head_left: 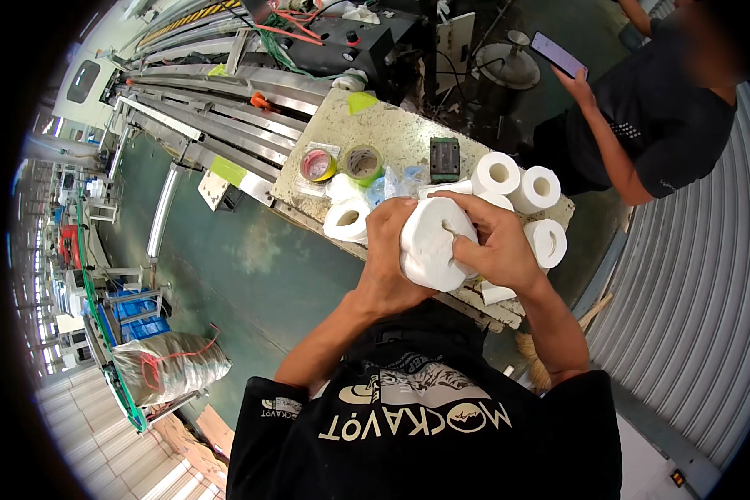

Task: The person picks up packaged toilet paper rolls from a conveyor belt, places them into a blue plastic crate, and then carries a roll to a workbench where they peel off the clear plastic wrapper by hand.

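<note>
Between my two hands is a white paper roll [429,246], held up in front of my chest over the table's near edge. My left hand [389,258] wraps round its left side. My right hand [498,242] grips the right side, with the thumb at the squashed core opening. Several more white rolls stand or lie just beyond: one roll [347,220] left of my left hand, another roll [497,173] past my right hand, a roll [537,190] beside it, and a roll [547,242] at the table's right end.
The worn table [325,125] also carries a tape roll [317,165], a second tape roll [363,164] and a dark green block [445,159]. Metal machine rails [225,112] run off to the left. A person [642,117] with a phone [557,55] stands at the far right.
</note>
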Demonstrator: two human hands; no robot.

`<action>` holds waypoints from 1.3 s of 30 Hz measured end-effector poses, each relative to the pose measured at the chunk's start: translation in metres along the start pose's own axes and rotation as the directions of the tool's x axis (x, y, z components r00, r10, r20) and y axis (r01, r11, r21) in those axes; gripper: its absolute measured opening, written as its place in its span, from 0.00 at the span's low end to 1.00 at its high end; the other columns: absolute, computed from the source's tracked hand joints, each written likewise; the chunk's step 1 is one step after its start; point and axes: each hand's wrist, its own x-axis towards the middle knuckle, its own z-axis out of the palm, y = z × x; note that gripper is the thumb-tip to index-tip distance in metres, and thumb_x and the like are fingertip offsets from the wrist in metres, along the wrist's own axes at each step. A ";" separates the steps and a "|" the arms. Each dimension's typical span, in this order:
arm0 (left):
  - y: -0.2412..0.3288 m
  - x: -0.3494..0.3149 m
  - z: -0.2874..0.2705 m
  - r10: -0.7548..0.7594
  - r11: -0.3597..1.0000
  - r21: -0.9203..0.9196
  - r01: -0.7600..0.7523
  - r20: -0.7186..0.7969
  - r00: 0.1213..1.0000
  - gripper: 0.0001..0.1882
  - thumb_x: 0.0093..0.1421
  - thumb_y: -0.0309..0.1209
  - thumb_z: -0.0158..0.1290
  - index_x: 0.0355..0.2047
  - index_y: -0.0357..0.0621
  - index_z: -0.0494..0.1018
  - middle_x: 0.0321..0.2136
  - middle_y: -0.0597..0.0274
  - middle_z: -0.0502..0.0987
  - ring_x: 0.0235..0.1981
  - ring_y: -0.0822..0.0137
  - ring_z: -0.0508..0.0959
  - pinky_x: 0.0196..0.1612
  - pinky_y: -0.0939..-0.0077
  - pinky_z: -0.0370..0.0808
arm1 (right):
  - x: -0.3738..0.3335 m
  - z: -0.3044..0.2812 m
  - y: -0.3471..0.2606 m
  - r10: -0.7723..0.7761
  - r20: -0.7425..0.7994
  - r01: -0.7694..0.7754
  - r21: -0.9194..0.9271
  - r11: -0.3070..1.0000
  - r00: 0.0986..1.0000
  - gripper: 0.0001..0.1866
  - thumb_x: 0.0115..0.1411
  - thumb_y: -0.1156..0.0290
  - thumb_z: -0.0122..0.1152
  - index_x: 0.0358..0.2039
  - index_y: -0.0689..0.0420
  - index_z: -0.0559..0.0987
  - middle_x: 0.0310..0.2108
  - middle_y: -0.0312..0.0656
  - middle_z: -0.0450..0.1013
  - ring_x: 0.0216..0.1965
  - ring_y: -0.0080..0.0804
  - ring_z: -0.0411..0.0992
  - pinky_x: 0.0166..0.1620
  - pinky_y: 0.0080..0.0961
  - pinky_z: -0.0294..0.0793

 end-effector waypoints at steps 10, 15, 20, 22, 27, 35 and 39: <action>-0.002 -0.006 0.003 0.007 0.998 -0.057 -0.007 0.002 1.000 0.56 0.37 0.29 0.74 0.63 0.35 0.52 0.55 0.42 0.63 0.57 0.45 0.65 0.60 0.55 0.64 | -0.007 0.000 -0.008 0.006 -0.019 -0.008 -0.103 0.995 1.000 0.26 0.57 0.75 0.58 0.57 0.66 0.72 0.45 0.45 0.78 0.44 0.25 0.75 0.50 0.23 0.74; 0.000 -0.003 0.001 0.065 0.997 -0.042 -0.066 -0.025 0.998 0.56 0.36 0.29 0.74 0.63 0.36 0.53 0.55 0.40 0.62 0.57 0.44 0.65 0.58 0.55 0.65 | -0.007 0.005 -0.007 0.016 -0.061 -0.012 0.072 0.997 0.998 0.24 0.55 0.77 0.60 0.54 0.65 0.73 0.44 0.44 0.77 0.45 0.25 0.75 0.49 0.23 0.74; 0.000 -0.003 0.001 0.067 0.998 -0.007 -0.066 0.024 0.997 0.55 0.34 0.29 0.74 0.62 0.36 0.56 0.54 0.40 0.62 0.56 0.44 0.65 0.57 0.56 0.66 | -0.008 0.012 -0.005 -0.041 -0.126 0.021 -0.150 0.988 0.991 0.24 0.53 0.79 0.59 0.53 0.63 0.72 0.43 0.43 0.77 0.45 0.27 0.75 0.51 0.25 0.73; -0.001 -0.008 0.005 0.048 0.999 -0.021 -0.047 0.056 0.997 0.54 0.34 0.28 0.74 0.62 0.36 0.56 0.54 0.40 0.62 0.56 0.43 0.65 0.57 0.56 0.66 | -0.006 0.009 -0.005 -0.019 -0.096 -0.012 -0.311 0.950 0.995 0.25 0.53 0.79 0.59 0.54 0.62 0.71 0.44 0.42 0.76 0.46 0.29 0.75 0.52 0.25 0.73; 0.008 -0.007 0.012 -0.299 0.882 -0.346 0.319 0.112 0.948 0.52 0.36 0.29 0.74 0.61 0.34 0.57 0.55 0.46 0.65 0.56 0.51 0.68 0.59 0.59 0.68 | -0.013 -0.009 0.003 -0.012 -0.041 0.015 0.084 0.996 0.999 0.29 0.56 0.75 0.62 0.59 0.64 0.67 0.53 0.45 0.72 0.55 0.36 0.71 0.57 0.31 0.70; 0.009 -0.013 0.036 -0.690 0.245 -0.770 0.589 0.288 0.664 0.42 0.50 0.41 0.65 0.60 0.34 0.61 0.51 0.53 0.72 0.52 0.61 0.73 0.56 0.66 0.70 | -0.075 0.042 0.051 -0.028 -0.222 -0.070 -0.421 0.904 0.975 0.51 0.52 0.69 0.66 0.67 0.73 0.46 0.64 0.72 0.54 0.64 0.65 0.58 0.61 0.46 0.65; 0.010 -0.020 0.046 -0.642 0.194 -0.651 0.733 0.481 0.597 0.41 0.51 0.40 0.64 0.60 0.34 0.60 0.51 0.53 0.72 0.52 0.61 0.73 0.55 0.66 0.70 | -0.082 0.046 0.065 -0.126 -0.355 -0.073 -0.498 0.864 0.926 0.52 0.51 0.75 0.64 0.68 0.72 0.41 0.64 0.73 0.51 0.63 0.69 0.58 0.61 0.46 0.65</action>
